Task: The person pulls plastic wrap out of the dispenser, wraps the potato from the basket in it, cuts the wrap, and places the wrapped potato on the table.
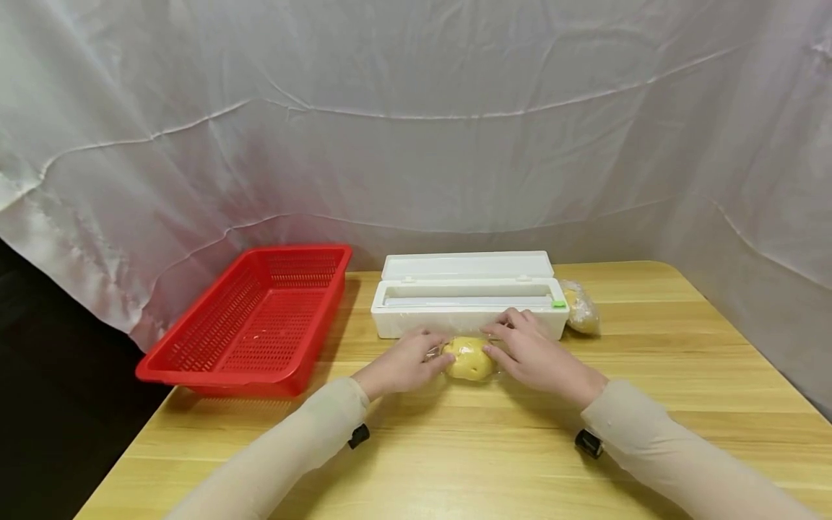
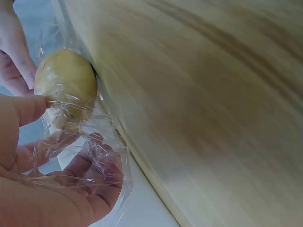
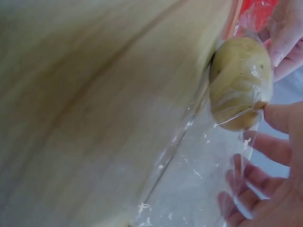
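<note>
A yellow potato (image 1: 469, 359) lies on the table in front of the white box, with clear film around it. At its left end, my left hand (image 1: 408, 362) pinches the film, thumb against the potato; in the left wrist view loose film (image 2: 102, 156) lies over the curved fingers. On the other side, my right hand (image 1: 534, 355) has its thumb at the potato's right end, and its fingers are spread behind a sheet of film (image 3: 189, 175) in the right wrist view. The white box (image 1: 416, 321) has its lid raised, with a green piece (image 1: 558, 304) at its right end.
A red perforated basket (image 1: 312, 347) stands at the left of the wooden table (image 1: 455, 448). Another film-wrapped yellow item (image 1: 581, 309) rests against the right end of the white box. A pale curtain (image 1: 455, 173) hangs behind the table.
</note>
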`<state>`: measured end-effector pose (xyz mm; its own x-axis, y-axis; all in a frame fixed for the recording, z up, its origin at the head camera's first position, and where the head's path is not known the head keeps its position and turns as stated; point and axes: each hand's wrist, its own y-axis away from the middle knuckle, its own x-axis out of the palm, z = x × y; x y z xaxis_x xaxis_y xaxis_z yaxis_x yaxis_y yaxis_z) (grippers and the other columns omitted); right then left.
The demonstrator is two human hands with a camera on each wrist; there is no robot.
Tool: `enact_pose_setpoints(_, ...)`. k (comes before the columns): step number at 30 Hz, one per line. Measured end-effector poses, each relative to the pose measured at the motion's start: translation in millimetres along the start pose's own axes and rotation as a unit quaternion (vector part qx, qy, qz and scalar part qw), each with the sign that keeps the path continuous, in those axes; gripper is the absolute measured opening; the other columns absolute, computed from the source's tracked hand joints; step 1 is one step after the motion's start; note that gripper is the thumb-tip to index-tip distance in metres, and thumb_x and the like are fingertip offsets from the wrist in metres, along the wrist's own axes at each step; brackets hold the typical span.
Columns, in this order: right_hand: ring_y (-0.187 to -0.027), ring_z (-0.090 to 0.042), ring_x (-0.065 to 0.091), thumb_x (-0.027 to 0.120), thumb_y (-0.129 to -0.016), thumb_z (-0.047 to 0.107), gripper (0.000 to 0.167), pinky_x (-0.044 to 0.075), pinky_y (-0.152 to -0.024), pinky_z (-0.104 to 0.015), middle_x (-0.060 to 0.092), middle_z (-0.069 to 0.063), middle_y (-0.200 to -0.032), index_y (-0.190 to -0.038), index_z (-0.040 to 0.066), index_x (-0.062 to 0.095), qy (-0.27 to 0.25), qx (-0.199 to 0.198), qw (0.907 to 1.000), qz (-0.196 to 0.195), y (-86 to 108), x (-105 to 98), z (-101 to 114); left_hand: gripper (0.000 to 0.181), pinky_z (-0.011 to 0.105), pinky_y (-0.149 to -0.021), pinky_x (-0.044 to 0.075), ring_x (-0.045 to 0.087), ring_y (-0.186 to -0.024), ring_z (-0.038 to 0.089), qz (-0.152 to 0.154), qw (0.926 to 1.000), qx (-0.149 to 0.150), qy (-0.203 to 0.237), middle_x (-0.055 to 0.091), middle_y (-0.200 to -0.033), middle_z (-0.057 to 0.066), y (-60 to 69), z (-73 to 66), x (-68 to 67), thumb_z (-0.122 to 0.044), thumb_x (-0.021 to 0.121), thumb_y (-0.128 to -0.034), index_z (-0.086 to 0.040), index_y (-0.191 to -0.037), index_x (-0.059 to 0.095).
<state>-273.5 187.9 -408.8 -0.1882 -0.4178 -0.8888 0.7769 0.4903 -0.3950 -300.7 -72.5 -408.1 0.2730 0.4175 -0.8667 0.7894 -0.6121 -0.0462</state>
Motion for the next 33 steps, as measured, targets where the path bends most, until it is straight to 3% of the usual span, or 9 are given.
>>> enact_pose_setpoints(6,-0.111,-0.025,0.068,0.079,-0.099,0.030,0.040,0.056,-0.097,-0.051,0.072,-0.006,-0.125,-0.133,0.009,0.073,0.020,-0.054,0.9983,-0.014,-2.2,1.6,8.6,0.033,0.051,-0.108,0.053,0.062,-0.126,0.028,-0.002,0.9995,-0.010,0.029,0.067,-0.137,0.012,-0.4,0.0,-3.6,-0.034,0.060,-0.1106,-0.013,-0.133,0.073)
enact_pose_setpoints(9,-0.113,-0.023,0.069,0.082,-0.097,0.031,0.047,0.058,-0.099,-0.048,0.071,-0.007,-0.129,-0.136,0.007,0.071,0.018,-0.067,0.9976,0.000,-2.7,4.3,10.0,0.036,0.050,-0.108,0.054,0.064,-0.127,0.029,-0.038,0.9992,-0.007,0.013,0.066,-0.139,0.012,3.1,-2.6,-4.9,-0.031,0.064,-0.1090,-0.012,-0.139,0.069)
enact_pose_setpoints(11,-0.116,-0.024,0.070,0.083,-0.096,0.030,0.050,0.059,-0.101,-0.048,0.071,-0.007,-0.131,-0.138,0.006,0.070,0.017,-0.061,0.9980,0.004,-3.0,5.6,9.4,0.041,0.053,-0.109,0.053,0.064,-0.129,0.030,-0.079,0.9961,0.013,-0.035,0.066,-0.140,0.011,7.1,-6.4,-5.3,-0.030,0.067,-0.1073,-0.011,-0.144,0.065)
enact_pose_setpoints(13,-0.118,-0.025,0.071,0.084,-0.095,0.026,0.050,0.059,-0.102,-0.047,0.072,-0.009,-0.132,-0.138,0.005,0.070,0.009,-0.056,0.9984,0.004,-3.5,6.0,8.0,0.044,0.057,-0.112,0.050,0.063,-0.133,0.031,-0.123,0.9862,0.052,-0.097,0.065,-0.143,0.011,11.3,-11.4,-5.0,-0.027,0.071,-0.1050,-0.011,-0.145,0.064)
enact_pose_setpoints(16,-0.118,-0.025,0.072,0.085,-0.094,0.023,0.050,0.060,-0.100,-0.045,0.072,-0.009,-0.133,-0.138,0.005,0.069,0.007,-0.051,0.9986,0.006,-3.4,5.5,6.1,0.043,0.057,-0.114,0.050,0.064,-0.133,0.032,-0.162,0.9583,0.139,-0.191,0.068,-0.141,0.010,14.8,-16.8,-1.8,-0.022,0.074,-0.1018,-0.009,-0.142,0.066)
enact_pose_setpoints(18,-0.117,-0.025,0.072,0.085,-0.094,0.022,0.050,0.061,-0.099,-0.045,0.072,-0.009,-0.133,-0.138,0.005,0.068,0.003,-0.048,0.9988,0.009,-2.9,5.3,5.3,0.044,0.050,-0.114,0.053,0.067,-0.132,0.030,-0.162,0.9437,0.183,-0.223,0.069,-0.142,0.011,15.6,-17.9,1.7,-0.017,0.075,-0.0998,-0.007,-0.142,0.067)
enact_pose_setpoints(20,-0.116,-0.025,0.073,0.085,-0.094,0.022,0.049,0.061,-0.099,-0.046,0.073,-0.009,-0.132,-0.137,0.005,0.067,0.000,-0.040,0.9991,0.012,-2.0,5.4,4.2,0.047,0.042,-0.108,0.058,0.069,-0.129,0.029,-0.145,0.9396,0.203,-0.234,0.069,-0.144,0.013,14.8,-16.9,5.7,-0.014,0.075,-0.0991,-0.005,-0.144,0.065)
enact_pose_setpoints(27,-0.124,-0.030,0.071,0.084,-0.094,0.019,0.049,0.058,-0.106,-0.049,0.073,-0.013,-0.135,-0.137,0.002,0.067,-0.027,-0.026,0.9990,0.025,-3.3,7.5,-0.8,0.058,0.042,-0.111,0.056,0.063,-0.140,0.029,-0.079,0.9716,0.145,-0.169,0.059,-0.156,0.013,10.6,-6.6,8.9,-0.014,0.076,-0.0997,-0.005,-0.153,0.056)
enact_pose_setpoints(33,-0.127,-0.035,0.070,0.082,-0.096,0.015,0.049,0.057,-0.108,-0.051,0.072,-0.016,-0.137,-0.140,0.000,0.065,-0.065,-0.018,0.9968,0.043,-4.3,4.9,-4.7,0.062,0.043,-0.117,0.051,0.059,-0.145,0.031,-0.046,0.9817,0.127,-0.134,0.055,-0.160,0.013,7.9,-2.0,5.6,-0.015,0.075,-0.1006,-0.006,-0.158,0.051)
